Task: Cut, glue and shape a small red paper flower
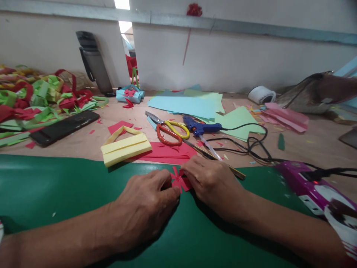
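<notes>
Both my hands rest on a dark green sheet (55, 190) near the table's front. Between them lies a small red paper cut-out (178, 180) with thin petal-like strips. My left hand (145, 204) has its fingers curled and pinches the cut-out's left side. My right hand (213, 182) presses its closed fingertips on the cut-out's right side. Just behind the hands lies a red paper sheet (170, 152).
Behind are a folded yellow paper piece (125, 149), scissors (167, 130) with orange and yellow handles, a blue glue gun (200, 127) with black cord, a phone (64, 127), green and red paper strips (33, 96), blue and green sheets (189, 104), a purple power strip (306, 184).
</notes>
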Motion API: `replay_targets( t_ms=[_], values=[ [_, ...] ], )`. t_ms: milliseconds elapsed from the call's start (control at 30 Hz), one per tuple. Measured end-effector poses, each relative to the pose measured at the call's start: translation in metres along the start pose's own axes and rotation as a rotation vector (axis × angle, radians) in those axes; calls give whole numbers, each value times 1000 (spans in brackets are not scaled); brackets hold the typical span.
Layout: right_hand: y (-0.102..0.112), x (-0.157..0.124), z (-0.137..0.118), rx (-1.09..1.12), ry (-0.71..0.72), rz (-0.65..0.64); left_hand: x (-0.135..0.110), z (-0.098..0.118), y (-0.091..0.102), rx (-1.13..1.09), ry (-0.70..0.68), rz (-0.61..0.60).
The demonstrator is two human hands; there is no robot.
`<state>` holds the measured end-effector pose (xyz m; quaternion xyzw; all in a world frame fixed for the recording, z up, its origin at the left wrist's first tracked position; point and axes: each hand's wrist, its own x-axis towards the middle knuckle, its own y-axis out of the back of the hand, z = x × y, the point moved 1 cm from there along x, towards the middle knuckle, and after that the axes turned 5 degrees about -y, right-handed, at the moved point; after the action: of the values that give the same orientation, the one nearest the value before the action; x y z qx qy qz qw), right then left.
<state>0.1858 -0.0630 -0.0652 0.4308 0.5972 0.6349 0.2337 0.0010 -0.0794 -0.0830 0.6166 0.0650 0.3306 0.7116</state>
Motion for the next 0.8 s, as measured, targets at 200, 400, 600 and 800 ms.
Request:
replay_targets(
  t_ms=[200,400,600,800],
  values=[
    [4,-3,-2,-81,174,56,1,0,2,20,-5,-16],
    [6,-5,-3,-160,328,82,3,2,4,2,19,-37],
    [6,-5,-3,-227,413,105,0,1,2,1,10,-10],
    [6,-4,-3,-248,440,105,1,-1,1,-2,3,-16]
  ],
)
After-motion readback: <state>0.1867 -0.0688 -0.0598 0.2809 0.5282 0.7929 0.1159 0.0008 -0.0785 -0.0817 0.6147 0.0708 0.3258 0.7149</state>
